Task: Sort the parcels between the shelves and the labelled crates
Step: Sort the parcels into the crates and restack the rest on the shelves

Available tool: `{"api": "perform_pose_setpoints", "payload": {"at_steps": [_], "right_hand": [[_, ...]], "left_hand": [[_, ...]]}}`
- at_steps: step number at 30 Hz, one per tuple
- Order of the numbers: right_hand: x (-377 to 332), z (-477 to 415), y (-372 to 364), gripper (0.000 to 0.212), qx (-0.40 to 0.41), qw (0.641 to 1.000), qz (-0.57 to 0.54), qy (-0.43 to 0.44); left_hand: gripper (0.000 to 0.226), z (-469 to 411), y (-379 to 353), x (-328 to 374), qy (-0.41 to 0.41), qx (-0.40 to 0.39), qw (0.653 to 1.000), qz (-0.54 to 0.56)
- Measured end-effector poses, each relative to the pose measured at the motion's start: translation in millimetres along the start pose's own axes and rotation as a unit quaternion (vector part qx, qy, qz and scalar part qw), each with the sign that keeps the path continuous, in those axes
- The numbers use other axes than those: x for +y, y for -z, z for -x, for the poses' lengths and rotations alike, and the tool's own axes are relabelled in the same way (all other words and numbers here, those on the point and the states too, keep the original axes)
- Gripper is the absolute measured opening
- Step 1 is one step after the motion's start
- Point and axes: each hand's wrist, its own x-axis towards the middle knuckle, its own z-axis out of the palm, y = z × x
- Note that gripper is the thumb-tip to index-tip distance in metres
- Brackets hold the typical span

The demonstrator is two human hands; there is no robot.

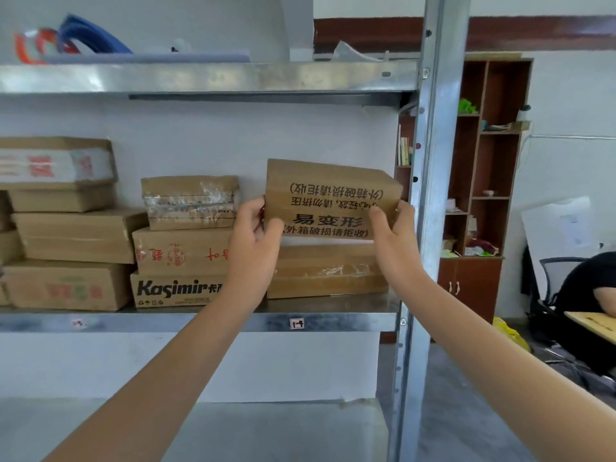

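1. Printed cardboard parcel (333, 198): held just above the taped carton (326, 271) at the right end of the middle shelf (333, 323), slightly tilted.
2. Grip: left hand (256, 241) and right hand (393, 238) each clasp 1 end of the parcel, thumbs on its front face.
3. Already shelved: 3 stacks, at least 8 cartons, among them the Kasimir carton (173, 290). The far-left count is probably higher, as the frame crops it.
4. Outstanding: this parcel is not yet at rest, and whether it is going on or coming off cannot be told. No labelled crates are in view, so the remainder cannot be judged.
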Motion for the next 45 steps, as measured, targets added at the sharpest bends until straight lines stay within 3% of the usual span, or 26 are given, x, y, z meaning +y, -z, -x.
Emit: {"api": "perform_pose_setpoints", "payload": {"at_steps": [3,9,14,19,26,31,35,39,45], "right_hand": [[-2,18,0,0.031,0.031,0.998,-0.059,-0.019],[-1,48,-2,0.036,0.040,0.995,-0.073,-0.052],[-2,70,-6,0.031,-0.008,0.998,-0.047,-0.043],[-4,96,-29,0.027,-0.005,0.999,-0.054,-0.004],[-10,141,-74,0.033,-0.154,0.988,-0.014,0.014],[-18,182,-124,0.029,-0.205,0.979,-0.005,-0.020],[-27,220,-181,0.047,-0.263,0.962,-0.025,-0.069],[-37,260,-233,0.038,-0.341,0.920,-0.086,-0.172],[-47,332,-287,0.035,-0.419,0.881,-0.096,-0.199]], "left_hand": [[0.013,16,10,2,0.034,0.052,0.998,0.021],[0.049,40,41,8,0.078,0.113,0.987,0.086],[0.041,64,70,7,0.088,0.126,0.986,0.057],[0.040,87,115,4,0.110,0.120,0.984,0.066],[0.013,127,200,2,0.125,0.143,0.982,-0.004],[0.023,176,270,-3,0.169,0.148,0.972,-0.066],[0.030,214,328,0,0.193,0.192,0.955,-0.116],[0.036,255,376,7,0.208,0.238,0.940,-0.127],[0.027,316,431,29,0.240,0.335,0.904,-0.116]]}}
